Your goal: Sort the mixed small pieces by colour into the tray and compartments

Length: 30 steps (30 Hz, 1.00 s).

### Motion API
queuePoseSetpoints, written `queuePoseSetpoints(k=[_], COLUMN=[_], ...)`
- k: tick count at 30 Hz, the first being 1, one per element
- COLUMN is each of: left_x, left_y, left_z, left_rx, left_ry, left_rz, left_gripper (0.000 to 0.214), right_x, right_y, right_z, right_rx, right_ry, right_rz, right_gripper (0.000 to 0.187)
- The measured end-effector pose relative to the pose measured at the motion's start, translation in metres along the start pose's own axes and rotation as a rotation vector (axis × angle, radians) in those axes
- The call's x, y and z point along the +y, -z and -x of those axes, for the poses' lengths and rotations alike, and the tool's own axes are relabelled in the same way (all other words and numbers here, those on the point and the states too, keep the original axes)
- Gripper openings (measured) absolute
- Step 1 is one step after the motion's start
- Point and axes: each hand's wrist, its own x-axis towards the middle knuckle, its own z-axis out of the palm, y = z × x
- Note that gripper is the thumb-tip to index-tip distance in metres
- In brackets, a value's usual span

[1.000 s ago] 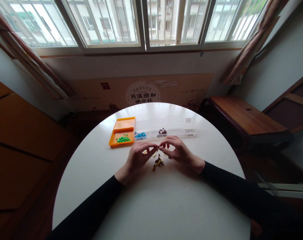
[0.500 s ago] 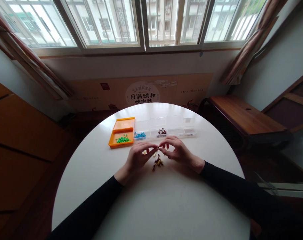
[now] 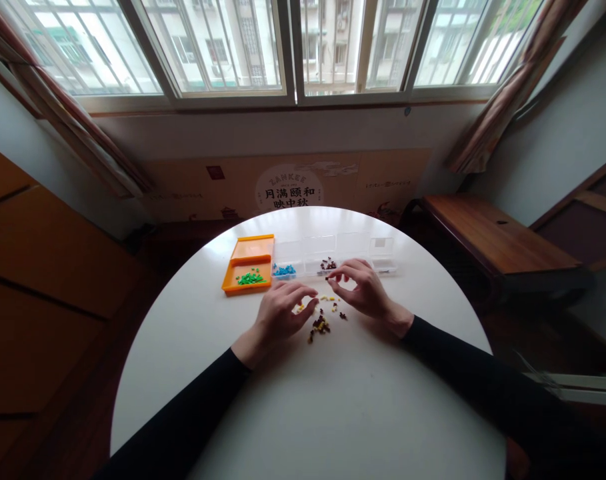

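Observation:
My left hand (image 3: 281,312) rests on the white round table (image 3: 333,407), fingers loosely apart, fingertips beside a small heap of yellow and dark red beads (image 3: 321,323). My right hand (image 3: 365,290) is raised a little behind the heap. Its thumb and forefinger are pinched on what looks like a tiny dark bead (image 3: 329,279), just in front of the clear box's compartment of dark red beads (image 3: 327,265). The clear compartment box (image 3: 355,241) lies across the table's far side, with blue beads (image 3: 283,270) in its left cell.
An orange tray (image 3: 249,252) with green beads (image 3: 250,277) adjoins the box's left end. Behind the table are a printed cardboard panel (image 3: 290,190) and windows. A wooden bench (image 3: 493,233) stands to the right, wooden furniture to the left.
My hands, which met pinching one small piece together, have parted. The right hand moved back toward the clear box; the left dropped to the table by the heap.

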Motion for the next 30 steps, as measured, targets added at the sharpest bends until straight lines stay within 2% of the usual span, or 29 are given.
queuePoseSetpoints(k=[6,10,16,23,30], left_x=[-0.003,-0.006,-0.009,-0.011,-0.015], left_y=[0.002,0.001,0.001,0.002,-0.001], left_z=[0.000,0.001,0.003,0.002,0.004], left_rx=[-0.022,-0.041,-0.105,-0.177,-0.164], left_ry=[0.020,0.037,0.071,0.063,0.062], left_rz=[-0.016,-0.019,-0.008,0.011,-0.008], left_gripper=[0.004,0.004,0.013,0.005,0.011], right_x=[0.024,0.033,0.025,0.015,0.008], right_y=[-0.007,-0.010,-0.002,-0.004,-0.008], right_z=[-0.021,-0.025,-0.014,-0.004,-0.004], right_rx=[0.070,0.088,0.036,-0.026,-0.069], right_ry=[-0.036,-0.040,-0.045,-0.014,0.012], right_rz=[0.166,0.244,0.198,0.126,0.002], right_gripper=[0.011,0.014,0.015,0.012,0.011])
